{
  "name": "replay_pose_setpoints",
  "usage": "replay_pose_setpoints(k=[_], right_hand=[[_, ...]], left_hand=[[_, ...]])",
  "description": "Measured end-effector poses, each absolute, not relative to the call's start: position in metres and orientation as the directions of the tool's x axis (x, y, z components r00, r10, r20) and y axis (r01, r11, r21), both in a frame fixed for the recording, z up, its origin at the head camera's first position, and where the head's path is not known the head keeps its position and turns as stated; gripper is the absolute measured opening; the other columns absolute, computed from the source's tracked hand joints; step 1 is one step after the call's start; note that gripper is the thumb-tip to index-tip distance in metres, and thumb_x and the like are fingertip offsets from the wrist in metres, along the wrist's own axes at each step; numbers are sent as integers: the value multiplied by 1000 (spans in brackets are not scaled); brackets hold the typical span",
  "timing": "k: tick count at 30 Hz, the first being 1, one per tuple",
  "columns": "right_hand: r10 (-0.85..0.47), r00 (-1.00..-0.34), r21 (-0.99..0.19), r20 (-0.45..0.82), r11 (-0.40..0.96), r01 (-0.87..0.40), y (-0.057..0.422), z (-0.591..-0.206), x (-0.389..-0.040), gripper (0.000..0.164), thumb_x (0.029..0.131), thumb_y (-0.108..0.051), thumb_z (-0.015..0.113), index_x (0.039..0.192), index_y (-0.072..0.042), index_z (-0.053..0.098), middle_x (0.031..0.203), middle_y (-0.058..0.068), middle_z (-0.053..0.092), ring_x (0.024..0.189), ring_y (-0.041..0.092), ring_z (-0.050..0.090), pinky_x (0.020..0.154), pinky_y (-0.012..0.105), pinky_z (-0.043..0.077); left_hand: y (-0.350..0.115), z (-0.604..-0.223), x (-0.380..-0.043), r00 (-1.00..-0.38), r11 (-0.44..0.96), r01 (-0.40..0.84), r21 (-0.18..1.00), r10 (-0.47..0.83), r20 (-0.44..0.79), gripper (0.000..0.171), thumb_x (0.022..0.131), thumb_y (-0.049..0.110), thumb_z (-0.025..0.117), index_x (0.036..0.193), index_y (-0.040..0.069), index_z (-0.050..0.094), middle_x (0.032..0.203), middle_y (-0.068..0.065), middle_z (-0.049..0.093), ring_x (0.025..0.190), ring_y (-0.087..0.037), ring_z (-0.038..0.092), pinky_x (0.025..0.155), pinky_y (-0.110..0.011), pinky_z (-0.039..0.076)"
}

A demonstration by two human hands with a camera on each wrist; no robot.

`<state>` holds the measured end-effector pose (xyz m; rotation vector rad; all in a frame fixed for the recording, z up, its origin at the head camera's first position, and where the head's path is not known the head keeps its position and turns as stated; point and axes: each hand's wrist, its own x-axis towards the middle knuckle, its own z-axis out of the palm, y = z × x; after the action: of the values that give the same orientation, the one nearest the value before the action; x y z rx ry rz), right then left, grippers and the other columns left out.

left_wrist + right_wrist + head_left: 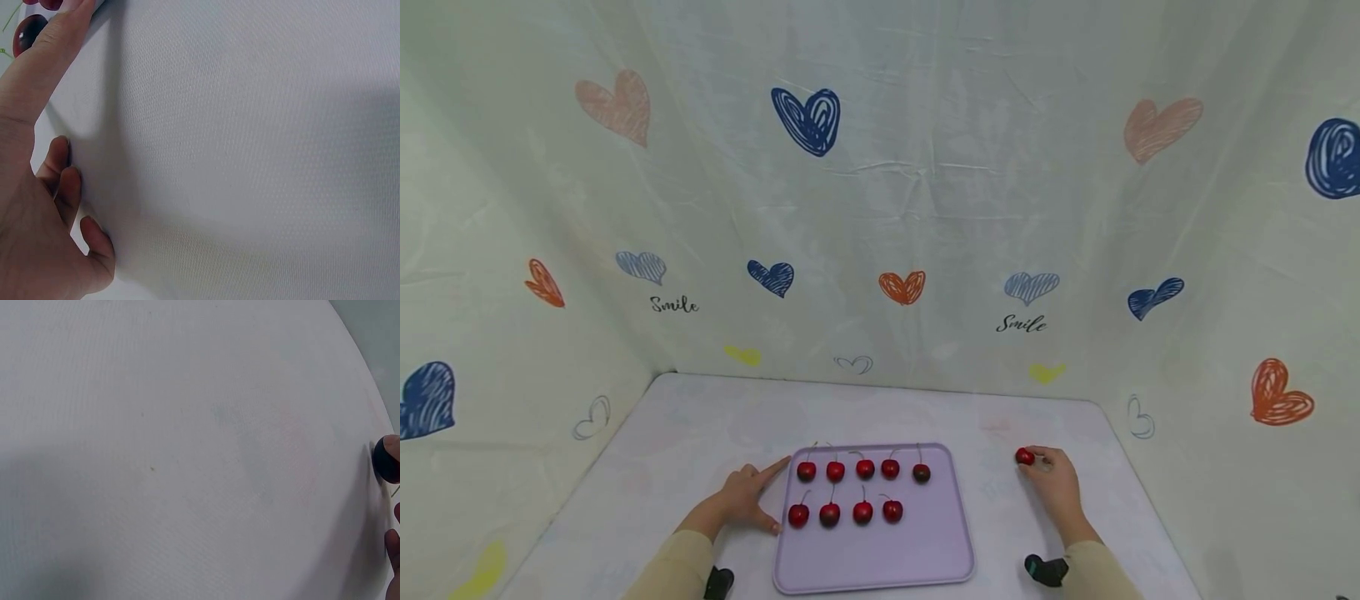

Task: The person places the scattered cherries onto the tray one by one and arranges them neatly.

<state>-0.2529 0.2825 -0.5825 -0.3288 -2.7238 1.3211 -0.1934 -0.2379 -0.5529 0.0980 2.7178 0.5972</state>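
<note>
A purple tray (880, 558) lies on the table with several red cherries on it. They form a back row (865, 469) and a front row (862, 512), most with stems showing. At the tray's left edge, my left hand (747, 498) has index finger and thumb spread along the rim. The left wrist view shows that hand (31, 219) with a cherry (28, 37) beyond it, partly covered. Right of the tray, my right hand (1058, 485) pinches a single cherry (1024, 456) at the table. In the right wrist view this cherry (384, 464) looks dark, and the hand is mostly cut off.
The white table (1000, 517) reaches back to a pale curtain (880, 192) printed with hearts and lettering. Curtain also hangs along both sides. A black strap piece (1047, 571) sits by the right wrist, another (719, 582) by the left.
</note>
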Motion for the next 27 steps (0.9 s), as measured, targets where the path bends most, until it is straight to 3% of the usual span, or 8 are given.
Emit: replay_pose_setpoints(k=[16,22,27], right_hand=[[261,-965,-784,-6,598,166,277,-584,-252,34,87,-6,71,117,5,59,118,25,53,108,39,47,87,52,41],[254,-967,-785,8,600,151,274,-585,-249,32,87,-8,71,116,3,61,114,22,56,105,35,49,83,47,42],[226,-974,-808,24,578,114,269,-583,-238,32,86,-9,74,115,0,63,113,18,59,101,31,54,77,35,47]], left_hand=[[-238,-552,-192,-937,903,-12,430,140,-321,104,60,37,92,149,20,41,101,-11,44,95,-30,43,84,-53,47],[-238,-549,-190,-937,903,-9,430,142,-319,104,59,36,93,148,19,42,98,-10,43,92,-28,42,82,-50,46],[-239,-549,-190,-935,902,-15,431,140,-327,105,59,38,93,149,19,41,99,-9,43,93,-28,42,83,-51,46]])
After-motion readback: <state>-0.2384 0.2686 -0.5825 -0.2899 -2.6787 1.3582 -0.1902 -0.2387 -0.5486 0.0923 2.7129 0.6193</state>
